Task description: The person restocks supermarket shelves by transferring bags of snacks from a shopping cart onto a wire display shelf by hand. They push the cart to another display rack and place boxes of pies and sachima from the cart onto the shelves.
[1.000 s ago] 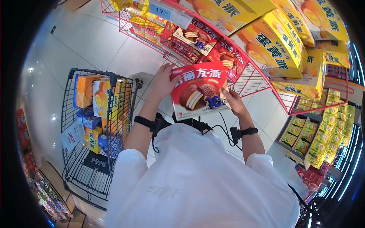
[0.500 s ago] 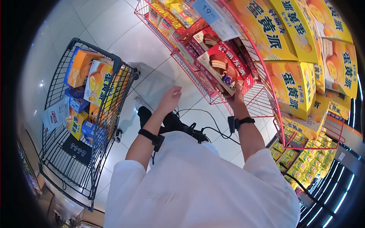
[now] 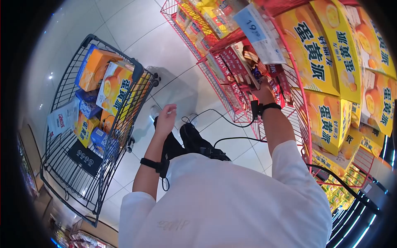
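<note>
My right hand [image 3: 264,93] reaches into a red wire display basket [image 3: 294,138], closed on the near end of a red box of chocolate pies [image 3: 248,62]. That box lies tilted among other red boxes [image 3: 226,62], and its far part is partly hidden behind a price sign [image 3: 258,35]. My left hand [image 3: 166,118] hangs over the floor between the basket and the shopping cart, fingers loosely apart with nothing in them. Both wrists wear black straps.
On the left stands a black wire shopping cart [image 3: 113,165] with yellow, orange and blue boxes and a paper sign [image 3: 63,120]. Large yellow egg-yolk pie boxes [image 3: 308,49] are stacked at right. A black cable [image 3: 237,138] loops near my legs.
My right hand has gone deeper into the basket, and the red box now sits lower among the others. My left hand has moved slightly left and down, away from the basket.
</note>
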The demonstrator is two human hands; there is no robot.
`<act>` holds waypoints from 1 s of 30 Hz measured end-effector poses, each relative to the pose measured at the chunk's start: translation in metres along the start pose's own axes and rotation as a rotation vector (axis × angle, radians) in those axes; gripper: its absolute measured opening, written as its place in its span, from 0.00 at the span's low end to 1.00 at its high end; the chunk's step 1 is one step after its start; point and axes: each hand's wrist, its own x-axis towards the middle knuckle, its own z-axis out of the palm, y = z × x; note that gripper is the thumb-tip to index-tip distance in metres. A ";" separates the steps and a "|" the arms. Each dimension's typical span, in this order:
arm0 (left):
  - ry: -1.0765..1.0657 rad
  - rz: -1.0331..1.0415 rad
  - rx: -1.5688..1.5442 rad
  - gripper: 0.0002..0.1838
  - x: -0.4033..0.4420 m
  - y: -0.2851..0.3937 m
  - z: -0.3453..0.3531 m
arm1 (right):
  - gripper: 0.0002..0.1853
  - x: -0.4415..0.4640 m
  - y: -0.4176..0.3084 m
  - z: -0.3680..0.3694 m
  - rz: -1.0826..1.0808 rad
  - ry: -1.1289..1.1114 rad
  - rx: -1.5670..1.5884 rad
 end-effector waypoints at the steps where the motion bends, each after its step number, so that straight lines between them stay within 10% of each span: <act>1: -0.010 0.011 -0.031 0.14 -0.001 0.002 0.004 | 0.41 0.003 -0.001 0.001 -0.085 0.003 -0.171; 6: -0.064 0.076 -0.087 0.15 0.007 0.016 0.026 | 0.57 0.008 -0.004 0.016 -0.795 0.203 -2.054; 10: -0.126 0.098 -0.116 0.15 0.007 0.048 0.028 | 0.49 0.039 0.002 0.038 -0.352 0.459 -0.858; 13: -0.169 0.222 -0.143 0.16 0.003 0.067 0.012 | 0.36 0.062 -0.025 0.021 -0.634 0.028 -1.532; 18: -0.063 0.282 -0.146 0.16 -0.016 0.111 -0.058 | 0.26 -0.032 -0.039 0.090 -0.635 0.133 -1.238; 23: 0.146 0.291 -0.301 0.15 -0.016 0.097 -0.155 | 0.16 -0.145 0.015 0.190 -0.707 -0.330 -0.719; 30: 0.497 -0.071 -0.250 0.20 0.024 -0.026 -0.295 | 0.19 -0.250 0.097 0.329 -0.701 -0.697 -1.076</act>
